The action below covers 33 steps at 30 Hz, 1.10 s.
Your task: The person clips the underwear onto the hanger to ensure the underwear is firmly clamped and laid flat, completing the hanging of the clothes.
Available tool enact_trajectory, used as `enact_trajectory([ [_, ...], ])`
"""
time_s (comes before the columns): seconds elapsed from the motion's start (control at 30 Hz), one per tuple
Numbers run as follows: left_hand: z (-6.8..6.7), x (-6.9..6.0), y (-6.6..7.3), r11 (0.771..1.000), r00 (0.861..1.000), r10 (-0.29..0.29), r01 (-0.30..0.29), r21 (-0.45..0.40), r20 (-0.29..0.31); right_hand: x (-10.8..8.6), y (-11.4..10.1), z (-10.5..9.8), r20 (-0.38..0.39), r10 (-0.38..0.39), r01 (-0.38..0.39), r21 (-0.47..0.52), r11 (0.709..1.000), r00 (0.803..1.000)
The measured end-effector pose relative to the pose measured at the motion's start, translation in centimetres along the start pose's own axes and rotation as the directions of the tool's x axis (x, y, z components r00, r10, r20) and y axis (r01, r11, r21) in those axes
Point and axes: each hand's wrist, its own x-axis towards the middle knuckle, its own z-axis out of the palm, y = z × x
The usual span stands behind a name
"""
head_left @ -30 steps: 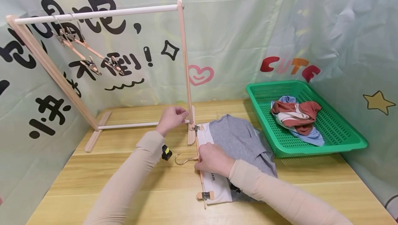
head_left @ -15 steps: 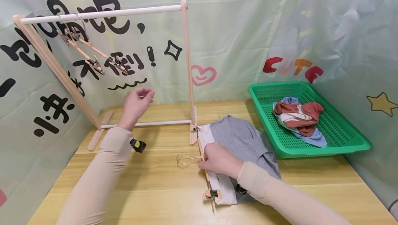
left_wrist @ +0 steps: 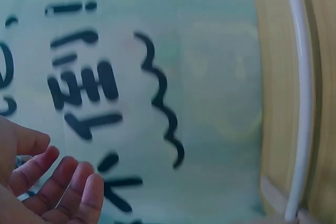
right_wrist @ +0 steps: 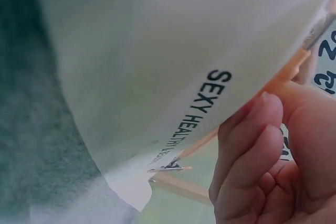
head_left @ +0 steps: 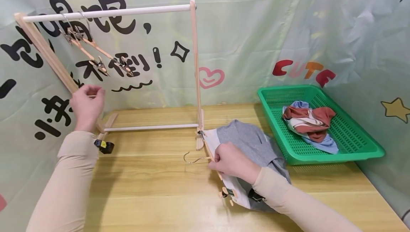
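Observation:
My right hand grips the wooden bar of a clip hanger, whose metal hook points left. Clipped along that bar is a grey garment with a white waistband, printed with black letters in the right wrist view. The near clip is raised a little off the table, while the garment's grey part still lies on it. My left hand hovers in front of the rack's left post, fingers loosely bent and holding nothing; the left wrist view shows the bent fingers apart from anything.
A wooden rack with a white top rail stands at the back left. Two bare clip hangers hang at the left of its rail. On the right, a green basket holds crumpled rust-red, white and blue clothes.
My left hand has moved left and up, from the rack's right post across to its left post. My right hand has tilted the hanger, lifting its near end off the table.

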Motion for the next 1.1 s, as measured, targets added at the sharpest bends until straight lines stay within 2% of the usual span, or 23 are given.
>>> enact_trajectory([
  [0.1,-1.1,0.9,-1.2,1.000,0.997,-0.020,0.020,-0.009,-0.078,-0.2,-0.1,-0.5,-0.014,0.003,-0.002,0.022,1.000,1.000],
  [0.2,-1.8,1.5,-2.3,0.999,0.988,-0.033,0.030,-0.017,-0.153,-0.4,-0.1,-1.0,-0.036,-0.004,0.006,0.032,0.999,0.999],
  [0.33,-2.3,2.2,-3.3,0.998,0.975,-0.065,0.059,-0.035,-0.211,-0.7,-0.3,-1.5,-0.068,-0.020,0.022,0.030,0.999,0.997],
  [0.47,-2.3,2.4,-3.7,0.993,0.971,-0.118,0.111,-0.043,-0.208,-1.0,-0.4,-2.1,-0.085,-0.021,0.025,0.046,0.999,0.996],
  [0.6,-2.3,2.7,-4.2,0.990,0.971,-0.143,0.139,-0.037,-0.189,-1.2,-0.5,-2.7,-0.100,-0.036,0.042,0.062,0.997,0.994],
  [0.77,-2.1,3.3,-5.2,0.989,0.978,-0.148,0.151,0.008,-0.149,-1.5,-0.8,-3.2,-0.123,-0.061,0.069,0.064,0.996,0.990],
  [0.87,-1.9,3.5,-5.8,0.990,0.983,-0.131,0.135,0.025,-0.128,-1.7,-1.1,-3.6,-0.140,-0.061,0.069,0.055,0.996,0.988],
  [1.1,-1.5,4.0,-6.6,0.994,0.985,-0.101,0.107,0.036,-0.140,-2.3,-1.7,-4.8,-0.195,-0.063,0.072,0.041,0.997,0.979],
])
